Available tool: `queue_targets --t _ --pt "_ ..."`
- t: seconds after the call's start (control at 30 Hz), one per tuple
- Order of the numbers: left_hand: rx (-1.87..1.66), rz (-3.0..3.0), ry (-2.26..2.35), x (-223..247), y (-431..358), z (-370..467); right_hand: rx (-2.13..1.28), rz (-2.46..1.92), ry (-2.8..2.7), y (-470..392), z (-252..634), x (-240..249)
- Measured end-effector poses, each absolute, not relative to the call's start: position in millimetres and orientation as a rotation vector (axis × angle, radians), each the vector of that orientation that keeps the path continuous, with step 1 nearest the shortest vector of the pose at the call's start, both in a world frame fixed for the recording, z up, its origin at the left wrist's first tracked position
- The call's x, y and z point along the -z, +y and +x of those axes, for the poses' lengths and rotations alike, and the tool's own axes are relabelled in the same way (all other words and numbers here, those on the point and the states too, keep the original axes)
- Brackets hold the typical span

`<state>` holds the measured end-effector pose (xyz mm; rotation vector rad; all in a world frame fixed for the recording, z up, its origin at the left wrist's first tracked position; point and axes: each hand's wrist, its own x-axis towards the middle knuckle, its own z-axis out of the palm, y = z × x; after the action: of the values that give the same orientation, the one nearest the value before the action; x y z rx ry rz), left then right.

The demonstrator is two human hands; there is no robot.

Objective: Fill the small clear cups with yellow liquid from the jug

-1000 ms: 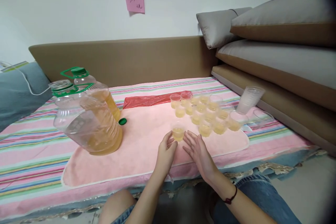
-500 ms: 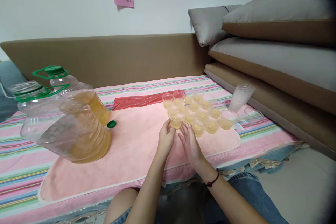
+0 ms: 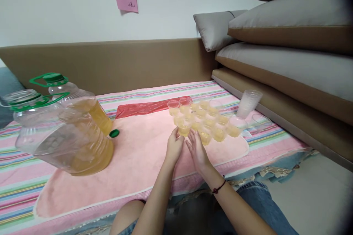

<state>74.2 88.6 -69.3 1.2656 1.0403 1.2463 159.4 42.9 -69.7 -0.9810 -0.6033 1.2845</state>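
Several clear plastic cups of yellow liquid stand close together in rows on a pink mat (image 3: 138, 147). At their near left corner, my left hand (image 3: 174, 144) has its thumb and fingers pressed together against the near side of one cup (image 3: 184, 129). My right hand (image 3: 197, 147) is beside the same cup, fingers stretched and apart, palm turned toward my left hand, holding nothing. On the left stand two large clear jugs of yellow liquid; the near jug (image 3: 91, 150) has no cap, the far jug (image 3: 103, 117) has a green one.
A loose green cap (image 3: 114, 133) lies right of the jugs. A red plastic bag (image 3: 140, 109) stretches behind the mat. A stack of clear cups (image 3: 248, 104) stands at the right, near an overturned cup (image 3: 261, 120) and piled cushions (image 3: 289, 58).
The view has shifted slightly, moving the surroundings left and down in the picture. Both hands stay beside the near left cup, with almost the same pose.
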Motion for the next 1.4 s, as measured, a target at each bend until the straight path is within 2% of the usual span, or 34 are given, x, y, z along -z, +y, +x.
queue_targets --t 0.3,0.5,0.73,0.9,1.1,1.23,1.4 --pt "-1.25 1.271 1.075 70 86 73 -1.28 -0.993 -0.656 39 159 69" --pt "-1.297 1.176 1.264 68 84 59 -1.285 -1.036 -0.702 34 157 67" --pt "-1.362 1.154 1.32 54 69 20 -1.275 -1.002 -0.977 -9 180 41" --pt "-1.322 1.159 1.304 47 56 3 -0.907 -1.011 -1.073 -25 235 23" --pt "-1.28 1.181 1.314 37 44 -17 -0.299 -1.133 -0.724 -8 328 32" --pt "-1.258 1.186 1.328 31 39 -30 -0.134 -1.278 -0.57 4 383 46" --pt "-1.236 1.206 1.38 32 37 -44 -0.098 -1.437 -0.517 23 425 76"
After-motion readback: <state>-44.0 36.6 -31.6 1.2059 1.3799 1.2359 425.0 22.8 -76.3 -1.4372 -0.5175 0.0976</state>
